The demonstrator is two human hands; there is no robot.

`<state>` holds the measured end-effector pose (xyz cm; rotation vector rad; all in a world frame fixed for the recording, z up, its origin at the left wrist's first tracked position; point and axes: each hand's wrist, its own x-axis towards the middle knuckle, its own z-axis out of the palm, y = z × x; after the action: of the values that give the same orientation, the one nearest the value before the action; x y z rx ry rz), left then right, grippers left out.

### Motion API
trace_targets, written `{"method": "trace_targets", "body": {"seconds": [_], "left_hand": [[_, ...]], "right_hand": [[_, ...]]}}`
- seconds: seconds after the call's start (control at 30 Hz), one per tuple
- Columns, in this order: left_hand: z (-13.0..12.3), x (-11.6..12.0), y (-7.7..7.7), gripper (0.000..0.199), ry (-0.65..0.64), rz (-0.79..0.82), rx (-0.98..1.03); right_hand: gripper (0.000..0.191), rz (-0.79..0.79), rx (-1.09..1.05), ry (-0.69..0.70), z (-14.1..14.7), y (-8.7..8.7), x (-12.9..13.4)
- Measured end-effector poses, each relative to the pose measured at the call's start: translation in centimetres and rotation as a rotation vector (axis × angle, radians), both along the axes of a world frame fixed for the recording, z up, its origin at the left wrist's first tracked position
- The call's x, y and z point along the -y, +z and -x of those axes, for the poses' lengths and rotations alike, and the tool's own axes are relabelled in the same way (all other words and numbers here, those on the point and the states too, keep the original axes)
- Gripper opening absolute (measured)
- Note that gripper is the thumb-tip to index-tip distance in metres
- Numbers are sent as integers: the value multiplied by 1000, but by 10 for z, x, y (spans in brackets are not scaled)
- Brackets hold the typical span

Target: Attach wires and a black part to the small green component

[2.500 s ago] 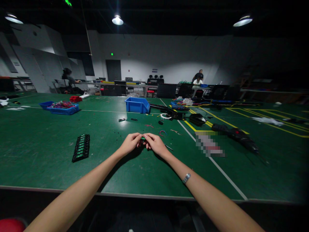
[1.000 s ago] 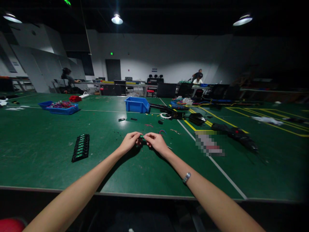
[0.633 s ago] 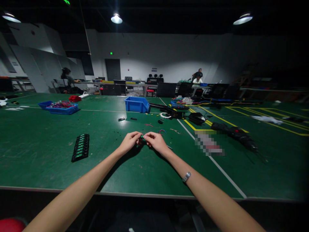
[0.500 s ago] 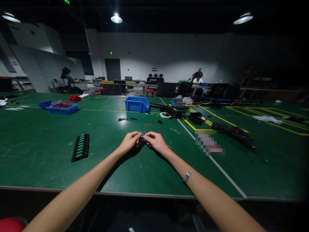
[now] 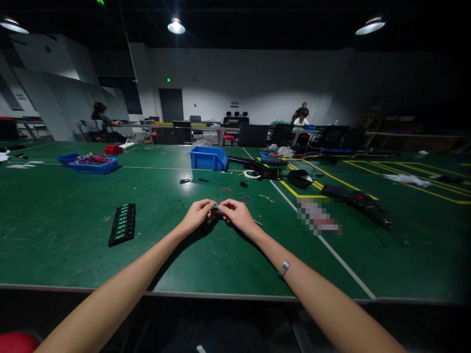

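Between my two hands is a small green piece (image 5: 216,207), pinched at the fingertips above the green table (image 5: 165,269). My left hand (image 5: 200,214) grips it from the left, thumb and fingers pressed together. From the right, my right hand (image 5: 234,214) pinches its other side. Much of the piece is hidden by the fingers. A black tray (image 5: 122,224) with several green boards in a column lies to the left of my hands. Beyond my fingers are a red and blue wire (image 5: 247,199) and small black bits.
An open blue bin (image 5: 208,158) stands behind my hands. Blue trays with wires (image 5: 93,163) sit at the back left. Black tools (image 5: 358,203) lie on the right, near yellow tape lines. People are at far tables (image 5: 301,117).
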<state>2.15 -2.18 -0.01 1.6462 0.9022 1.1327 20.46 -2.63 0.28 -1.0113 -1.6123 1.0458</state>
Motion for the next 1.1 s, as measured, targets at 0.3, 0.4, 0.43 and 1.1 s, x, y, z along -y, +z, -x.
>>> {"method": "trace_targets", "body": {"seconds": [0.3, 0.4, 0.43, 1.1], "left_hand": [[-1, 1, 4, 39, -10, 32, 60], [-1, 1, 3, 39, -28, 20, 60], [-1, 0, 2, 39, -37, 15, 64], [-2, 5, 5, 43, -55, -59, 19]], "right_hand": [[38, -24, -61, -61, 2, 1, 1], [40, -26, 3, -35, 3, -3, -1], [41, -28, 24, -23, 3, -4, -1], [37, -160, 64, -3, 4, 2, 9]]}}
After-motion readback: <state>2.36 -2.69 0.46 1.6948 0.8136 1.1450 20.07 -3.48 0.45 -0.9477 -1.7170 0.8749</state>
